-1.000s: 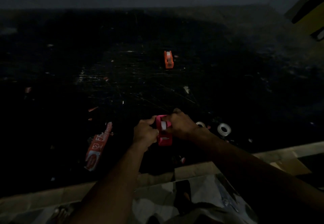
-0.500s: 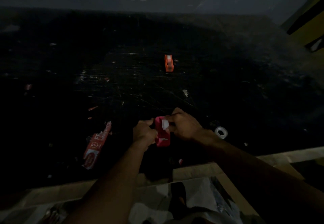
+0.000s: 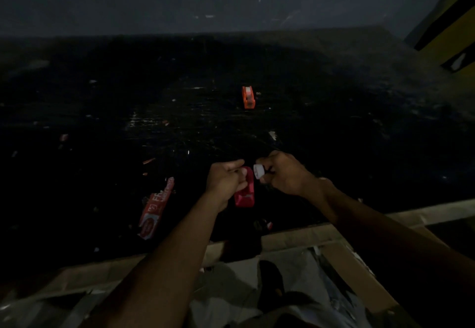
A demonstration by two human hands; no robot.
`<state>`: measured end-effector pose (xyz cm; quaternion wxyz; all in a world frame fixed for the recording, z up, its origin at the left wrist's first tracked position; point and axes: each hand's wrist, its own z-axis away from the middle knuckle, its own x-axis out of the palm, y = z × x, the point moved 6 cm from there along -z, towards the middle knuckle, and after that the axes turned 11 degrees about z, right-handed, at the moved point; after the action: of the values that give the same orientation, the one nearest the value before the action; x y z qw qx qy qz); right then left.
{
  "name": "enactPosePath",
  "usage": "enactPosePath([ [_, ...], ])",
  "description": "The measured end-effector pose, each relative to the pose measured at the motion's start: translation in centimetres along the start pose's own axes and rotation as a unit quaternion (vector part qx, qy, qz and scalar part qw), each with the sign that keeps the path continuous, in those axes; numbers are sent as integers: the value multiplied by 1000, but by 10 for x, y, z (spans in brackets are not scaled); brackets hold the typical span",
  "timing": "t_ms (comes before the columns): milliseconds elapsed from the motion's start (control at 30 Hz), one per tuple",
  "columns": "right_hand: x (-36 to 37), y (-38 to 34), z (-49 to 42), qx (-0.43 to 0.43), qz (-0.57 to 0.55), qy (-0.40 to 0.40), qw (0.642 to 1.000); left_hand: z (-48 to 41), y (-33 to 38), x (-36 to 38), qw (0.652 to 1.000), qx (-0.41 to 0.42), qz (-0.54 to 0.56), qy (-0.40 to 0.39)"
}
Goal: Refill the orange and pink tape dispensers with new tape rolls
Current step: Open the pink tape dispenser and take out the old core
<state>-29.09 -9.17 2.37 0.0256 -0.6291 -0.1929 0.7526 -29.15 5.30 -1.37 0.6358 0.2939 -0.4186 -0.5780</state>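
The scene is very dark. My left hand point(image 3: 226, 178) grips the pink tape dispenser point(image 3: 245, 194) by its left side, just above the black table point(image 3: 180, 135). My right hand point(image 3: 285, 173) pinches a small white tape roll point(image 3: 258, 171) held just to the right of the dispenser's top, apart from it. The orange tape dispenser point(image 3: 248, 97) stands alone farther back near the table's middle, with a pale roll showing in it.
A red and white printed wrapper point(image 3: 154, 209) lies on the table to the left of my hands. Small scraps are scattered over the dark surface. The table's pale front edge point(image 3: 295, 237) runs below my hands, with cardboard point(image 3: 359, 271) beyond it. A yellow and black object point(image 3: 452, 24) stands at the far right.
My right hand has lifted the white roll out of the pink dispenser and drawn it to the right. The loose tape roll on the table to the right has dropped out of sight.
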Motion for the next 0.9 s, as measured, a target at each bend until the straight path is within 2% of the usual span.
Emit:
enactPosePath([
  [267,7,9,18,51,-67,5,996,19,-12,23,999,-15,19,-22],
  [433,4,18,5,52,-114,-11,992,16,-6,23,999,-2,53,10],
  [700,-4,37,0,-4,-108,-22,994,17,-10,38,994,-10,97,46],
  [900,-5,67,-5,66,-74,-1,995,9,-13,26,991,-3,109,74],
])
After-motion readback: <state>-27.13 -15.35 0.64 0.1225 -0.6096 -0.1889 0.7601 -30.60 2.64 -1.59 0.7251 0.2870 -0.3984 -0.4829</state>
